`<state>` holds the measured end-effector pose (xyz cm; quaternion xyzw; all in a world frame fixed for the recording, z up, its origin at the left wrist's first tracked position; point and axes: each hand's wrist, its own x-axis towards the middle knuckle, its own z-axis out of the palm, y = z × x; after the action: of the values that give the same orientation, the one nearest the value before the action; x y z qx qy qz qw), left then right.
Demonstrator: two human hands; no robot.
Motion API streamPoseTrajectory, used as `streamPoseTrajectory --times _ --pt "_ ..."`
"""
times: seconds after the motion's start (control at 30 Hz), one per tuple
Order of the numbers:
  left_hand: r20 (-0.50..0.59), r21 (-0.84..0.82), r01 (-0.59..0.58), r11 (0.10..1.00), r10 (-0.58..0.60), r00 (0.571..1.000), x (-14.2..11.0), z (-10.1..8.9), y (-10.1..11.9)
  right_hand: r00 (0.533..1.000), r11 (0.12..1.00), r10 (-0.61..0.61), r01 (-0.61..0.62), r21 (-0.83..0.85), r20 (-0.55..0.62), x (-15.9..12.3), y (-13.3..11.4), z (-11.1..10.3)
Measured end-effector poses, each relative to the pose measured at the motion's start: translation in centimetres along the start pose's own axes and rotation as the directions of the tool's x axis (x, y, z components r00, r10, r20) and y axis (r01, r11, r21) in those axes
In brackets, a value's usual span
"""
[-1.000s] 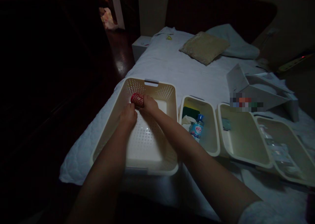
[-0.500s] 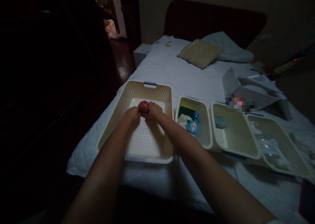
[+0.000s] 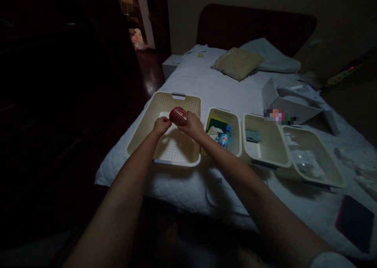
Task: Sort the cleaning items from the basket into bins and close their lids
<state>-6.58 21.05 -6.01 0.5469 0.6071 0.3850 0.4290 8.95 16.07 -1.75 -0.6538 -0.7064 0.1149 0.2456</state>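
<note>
A red, roughly cylindrical thing with a pale grid pattern (image 3: 178,115) is tilted above the large cream basket (image 3: 138,132). My right hand (image 3: 192,126) is wrapped around its right end. At its lower left edge, the closed fingers of my left hand (image 3: 161,125) pinch it. What kind of thing it is cannot be made out in the dim light. The basket beneath has perforated walls and floor, and a grey handle on its far side.
Right of the basket stand three smaller cream bins: one holds a blue-capped bottle (image 3: 225,137) and a green pad (image 3: 217,124), one a folded teal cloth (image 3: 252,136), one clear bottles (image 3: 302,160). A dark tablet-like slab (image 3: 355,223) lies on the bed, near a white open box (image 3: 294,103).
The red patterned thing has been raised and turned, showing more of its side. My right hand now grips its right end. The view has shifted, bringing the dark slab further into sight.
</note>
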Motion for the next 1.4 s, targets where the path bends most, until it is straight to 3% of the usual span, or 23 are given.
streamPoseTrajectory --times 0.1,0.27,0.37,0.47,0.67,0.8,1.03,1.27,1.4 --pt "0.051 -0.194 0.051 0.98 -0.042 0.998 -2.7 0.8 0.0 0.997 0.993 -0.078 0.081 0.09 -0.029 -0.8 0.6 0.0" --pt "0.296 -0.459 0.197 0.866 -0.061 0.953 -6.3 0.9 0.5 0.984 0.98 -0.163 0.17 0.102 -0.066 -2.5 1.1 0.4" --pt "0.382 -0.534 0.239 0.811 -0.021 0.924 -7.5 1.0 1.1 0.979 0.977 -0.194 0.198 0.073 -0.067 -3.5 1.2 0.4" --pt "0.401 -0.529 0.247 0.812 -0.017 0.916 -8.0 1.5 1.2 0.98 0.98 -0.195 0.196 0.031 -0.05 -4.1 1.2 0.2" --pt "0.305 -0.563 0.204 0.801 -0.029 0.952 -7.8 1.3 0.0 0.962 0.962 -0.271 0.272 -0.023 0.031 -4.9 0.6 0.1" --pt "0.252 -0.601 0.202 0.774 -0.057 0.966 -7.6 0.6 0.2 0.945 0.943 -0.316 0.323 -0.076 0.088 -5.3 0.1 -0.2" --pt "0.205 -0.516 0.23 0.826 -0.141 0.969 -7.9 0.1 0.6 0.917 0.918 -0.358 0.38 -0.116 0.175 -5.8 -0.5 -0.5" --pt "0.057 -0.491 0.209 0.846 -0.208 0.977 -7.7 -0.2 0.5 0.915 0.955 -0.297 0.278 0.108 0.273 -4.3 -0.1 -0.5" --pt "0.007 -0.478 0.175 0.861 -0.196 0.981 -7.6 -0.2 0.6 0.917 0.947 -0.293 0.239 0.216 0.27 -3.4 0.4 -0.5"
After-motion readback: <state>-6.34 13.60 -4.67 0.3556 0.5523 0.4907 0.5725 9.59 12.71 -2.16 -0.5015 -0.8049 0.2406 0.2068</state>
